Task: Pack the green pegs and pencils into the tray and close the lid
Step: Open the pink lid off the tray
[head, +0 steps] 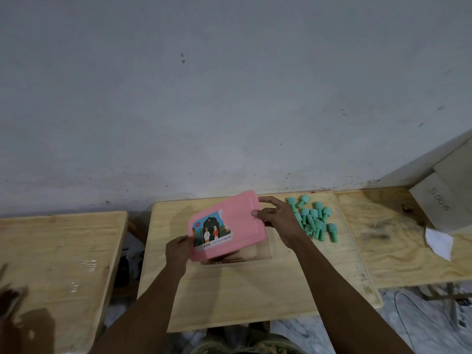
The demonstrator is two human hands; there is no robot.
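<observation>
Item: pink lid (228,227), tilted over clear tray (265,249). L hand (178,251) pinched near-left corner; R hand (274,218) pinched far-right edge. Green pegs (313,221) lay loose just R of R hand, nearer arm. Pencils (224,259) prob. inside tray, partly hidden.

The pink lid (229,223), bearing a picture sticker, is tilted above the clear tray (270,247). Brown pencils (224,259) lie inside the tray. Green pegs (313,221) lie heaped just right of it.
</observation>
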